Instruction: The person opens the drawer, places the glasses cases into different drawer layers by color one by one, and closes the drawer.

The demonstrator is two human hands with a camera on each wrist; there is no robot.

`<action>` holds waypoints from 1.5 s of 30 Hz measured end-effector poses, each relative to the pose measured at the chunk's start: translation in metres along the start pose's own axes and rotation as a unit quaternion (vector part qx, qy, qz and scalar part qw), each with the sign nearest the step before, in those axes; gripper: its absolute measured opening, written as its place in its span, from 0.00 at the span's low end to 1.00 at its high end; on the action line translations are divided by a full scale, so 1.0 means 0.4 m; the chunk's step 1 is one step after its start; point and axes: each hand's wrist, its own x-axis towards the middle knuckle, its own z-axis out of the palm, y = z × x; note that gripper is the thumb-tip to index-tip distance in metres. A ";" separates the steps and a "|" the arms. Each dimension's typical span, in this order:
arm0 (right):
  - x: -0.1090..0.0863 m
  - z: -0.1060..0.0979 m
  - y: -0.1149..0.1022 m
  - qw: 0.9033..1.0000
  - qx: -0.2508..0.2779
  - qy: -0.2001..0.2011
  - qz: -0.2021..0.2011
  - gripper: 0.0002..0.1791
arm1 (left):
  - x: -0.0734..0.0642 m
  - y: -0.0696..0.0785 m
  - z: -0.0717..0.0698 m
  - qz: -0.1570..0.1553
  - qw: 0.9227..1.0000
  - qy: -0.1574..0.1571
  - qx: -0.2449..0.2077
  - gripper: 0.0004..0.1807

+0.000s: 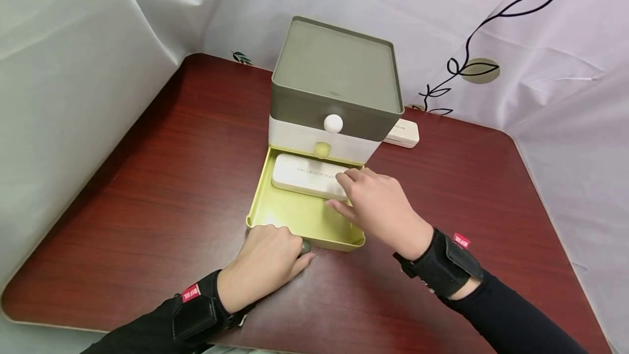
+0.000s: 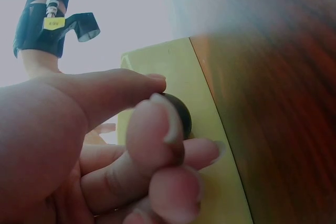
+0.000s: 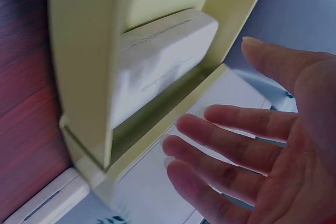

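Note:
A small three-tier drawer box (image 1: 339, 64) stands on the table, its bottom yellow-green drawer (image 1: 285, 214) pulled out. At the front of that drawer, my left hand (image 1: 267, 258) holds the dark round knob (image 2: 181, 114) between thumb and fingers. Inside the drawer, towards the back, lies a white oblong case (image 1: 302, 172) with small print on its lid. Over the case's right end hovers my right hand (image 1: 378, 204), fingers spread and thumb apart. The right wrist view shows a gap between those fingers (image 3: 231, 150) and the case.
Another white case (image 1: 404, 133) lies on the table behind the box's right side. Above the open drawer are a white tier with a yellow-green knob (image 1: 321, 149) and a grey tier with a white knob (image 1: 333, 123). White cloth (image 1: 432, 31) hangs behind the dark red table (image 1: 196, 141).

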 end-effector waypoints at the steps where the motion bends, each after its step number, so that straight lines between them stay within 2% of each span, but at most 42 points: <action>1: -0.004 -0.001 0.004 1.000 0.001 -0.001 0.005 0.19 | 0.000 0.000 -0.001 0.000 1.000 0.001 -0.001 0.29; 8: -0.022 -0.001 0.033 0.999 0.012 0.000 0.041 0.19 | -0.003 -0.002 -0.003 0.001 1.000 0.001 -0.001 0.30; 19: -0.030 0.013 0.103 0.996 0.027 0.029 0.083 0.06 | -0.004 -0.002 -0.002 -0.002 1.000 0.001 0.000 0.31; 27: -0.018 0.030 0.181 0.991 0.033 -0.012 0.132 0.16 | -0.003 0.000 -0.001 -0.002 1.000 0.003 0.006 0.30; 36: -0.002 0.060 0.251 0.980 0.057 -0.064 0.177 0.26 | -0.002 0.003 -0.003 -0.004 1.000 -0.002 0.002 0.30; 45: 0.023 0.090 0.309 0.970 0.095 -0.090 0.203 0.29 | -0.003 0.003 -0.004 -0.005 1.000 -0.008 -0.008 0.31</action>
